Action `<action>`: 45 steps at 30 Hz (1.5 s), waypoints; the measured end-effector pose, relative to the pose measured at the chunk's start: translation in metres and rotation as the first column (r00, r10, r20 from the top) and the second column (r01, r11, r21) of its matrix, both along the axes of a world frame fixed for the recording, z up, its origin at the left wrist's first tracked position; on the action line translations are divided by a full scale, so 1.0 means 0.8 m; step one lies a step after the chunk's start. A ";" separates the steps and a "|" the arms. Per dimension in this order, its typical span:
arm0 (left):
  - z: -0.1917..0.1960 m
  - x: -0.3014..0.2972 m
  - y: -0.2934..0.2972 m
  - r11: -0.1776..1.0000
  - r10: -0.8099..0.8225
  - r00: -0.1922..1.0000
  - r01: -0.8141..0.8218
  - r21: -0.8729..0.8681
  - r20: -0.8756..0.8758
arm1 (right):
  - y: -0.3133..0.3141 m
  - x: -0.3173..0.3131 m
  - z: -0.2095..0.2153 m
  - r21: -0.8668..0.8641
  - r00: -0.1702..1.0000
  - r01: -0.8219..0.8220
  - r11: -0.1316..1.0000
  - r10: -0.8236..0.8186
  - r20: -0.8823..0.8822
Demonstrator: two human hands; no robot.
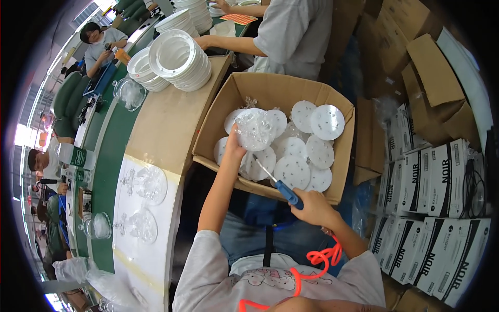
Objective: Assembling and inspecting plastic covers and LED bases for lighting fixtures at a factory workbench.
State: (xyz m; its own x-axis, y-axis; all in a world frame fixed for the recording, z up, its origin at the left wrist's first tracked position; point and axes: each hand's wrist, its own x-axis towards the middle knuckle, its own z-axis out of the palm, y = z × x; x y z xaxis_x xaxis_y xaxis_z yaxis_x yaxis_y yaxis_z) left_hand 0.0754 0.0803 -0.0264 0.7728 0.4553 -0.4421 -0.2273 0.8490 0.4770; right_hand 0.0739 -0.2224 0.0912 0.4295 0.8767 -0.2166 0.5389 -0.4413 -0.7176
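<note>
The left hand (236, 144) has its grip closed on the edge of a white disc (254, 130) held over a carton (291, 86) of similar discs (327, 122), while the right hand (314, 208) wraps its grip around a blue-handled tool (287, 192) (the metal shaft slants across the pile). An orange coiled cord (328, 255) hangs by the right forearm (347, 236). Clear pieces, apparently plastic, (152, 185) and stacked white rings (195, 70) occupy the bench (156, 117) at left, beside a co-worker's arm (236, 46); white boxes (436, 182) line the right.
</note>
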 end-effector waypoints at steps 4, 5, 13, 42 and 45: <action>-0.010 -0.002 0.011 0.999 0.009 0.997 -0.005 -0.043 0.083 | -0.002 -0.003 0.013 0.061 0.999 -0.039 0.997 0.041 -0.028; -0.008 0.000 0.014 1.000 -0.006 0.997 0.008 -0.017 0.082 | 0.001 -0.003 0.018 0.054 0.999 -0.045 0.998 0.043 0.024; 0.012 -0.010 -0.005 0.992 0.114 0.991 -0.110 0.055 -0.068 | -0.019 0.020 0.007 0.013 0.989 0.146 0.989 -0.146 0.006; 0.025 -0.014 -0.005 0.996 0.042 0.997 -0.047 0.081 0.059 | -0.026 0.001 -0.003 0.188 0.927 0.256 0.948 -0.185 -0.327; 0.030 -0.044 0.039 0.982 0.166 0.983 -0.172 0.072 0.082 | -0.030 -0.010 -0.009 0.142 0.870 0.273 0.952 -0.182 -0.458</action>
State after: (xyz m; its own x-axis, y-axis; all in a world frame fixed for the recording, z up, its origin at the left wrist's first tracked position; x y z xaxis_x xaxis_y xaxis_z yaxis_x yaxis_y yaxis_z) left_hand 0.0401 0.1115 -0.0023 0.7116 0.6133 -0.3427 -0.4023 0.7557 0.5168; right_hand 0.0656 -0.2465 0.0838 0.5243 0.8100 -0.2628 0.0540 -0.3396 -0.9390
